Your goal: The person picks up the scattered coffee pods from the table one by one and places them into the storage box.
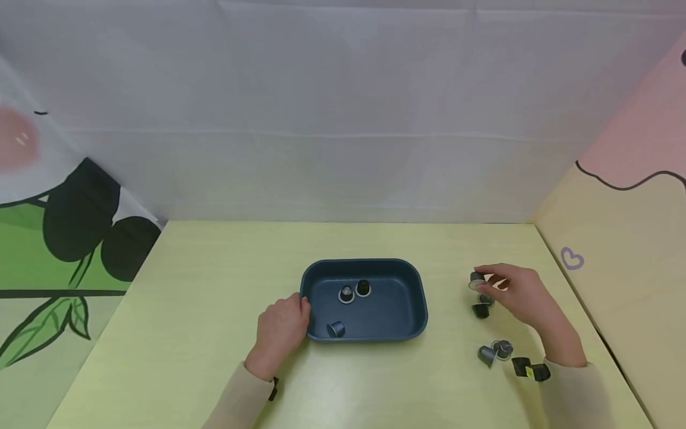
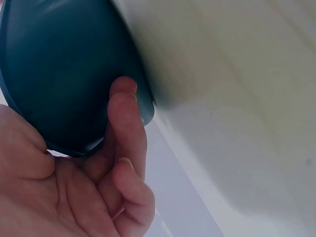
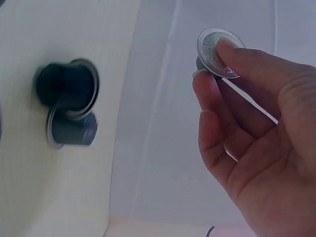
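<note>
Beige left sleeve [image 1: 239, 400], beige right sleeve [image 1: 576, 396]; black left wrist camera [image 1: 274, 389]; black right wrist camera [image 1: 521, 366], yellow marking [image 1: 530, 373].

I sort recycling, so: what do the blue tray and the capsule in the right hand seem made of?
The tray looks like smooth, satin moulded plastic, given its soft highlights and rounded corners; coated metal is possible. The capsule has a silvery, grainy lid that looks like metal foil; its dark body shows too little to tell aluminium from plastic.

Booth-like space, pale tabletop [image 1: 214, 262], creased white backdrop [image 1: 343, 119], cartoon-printed side panels [image 1: 616, 238]
</note>
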The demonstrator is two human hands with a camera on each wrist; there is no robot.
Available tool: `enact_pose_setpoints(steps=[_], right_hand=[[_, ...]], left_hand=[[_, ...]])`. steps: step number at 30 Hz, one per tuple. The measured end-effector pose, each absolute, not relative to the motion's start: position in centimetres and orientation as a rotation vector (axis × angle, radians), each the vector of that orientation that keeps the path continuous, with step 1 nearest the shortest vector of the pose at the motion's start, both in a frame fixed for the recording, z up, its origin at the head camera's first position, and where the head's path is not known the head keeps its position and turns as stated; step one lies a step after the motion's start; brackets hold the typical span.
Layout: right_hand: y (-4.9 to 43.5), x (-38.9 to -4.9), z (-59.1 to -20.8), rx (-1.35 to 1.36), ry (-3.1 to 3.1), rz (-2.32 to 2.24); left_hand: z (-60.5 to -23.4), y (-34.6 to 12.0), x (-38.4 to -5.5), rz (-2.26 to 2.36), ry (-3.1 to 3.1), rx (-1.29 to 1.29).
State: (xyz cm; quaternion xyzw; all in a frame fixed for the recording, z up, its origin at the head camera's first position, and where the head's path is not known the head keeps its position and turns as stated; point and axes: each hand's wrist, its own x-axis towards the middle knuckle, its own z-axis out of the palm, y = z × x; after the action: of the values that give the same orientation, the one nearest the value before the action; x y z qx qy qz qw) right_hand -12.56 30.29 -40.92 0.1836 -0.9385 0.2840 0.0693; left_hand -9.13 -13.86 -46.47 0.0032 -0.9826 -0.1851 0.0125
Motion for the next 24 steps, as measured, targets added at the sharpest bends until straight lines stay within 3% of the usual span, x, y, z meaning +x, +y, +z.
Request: enact_pose_setpoints(steps=[24], right_hand=[[19.2, -16.5, -39.8, 0.899, -2.893, 1.008]], left_hand=[[-46.6, -14.0, -9.2, -0.572, -3.075, 0.026]])
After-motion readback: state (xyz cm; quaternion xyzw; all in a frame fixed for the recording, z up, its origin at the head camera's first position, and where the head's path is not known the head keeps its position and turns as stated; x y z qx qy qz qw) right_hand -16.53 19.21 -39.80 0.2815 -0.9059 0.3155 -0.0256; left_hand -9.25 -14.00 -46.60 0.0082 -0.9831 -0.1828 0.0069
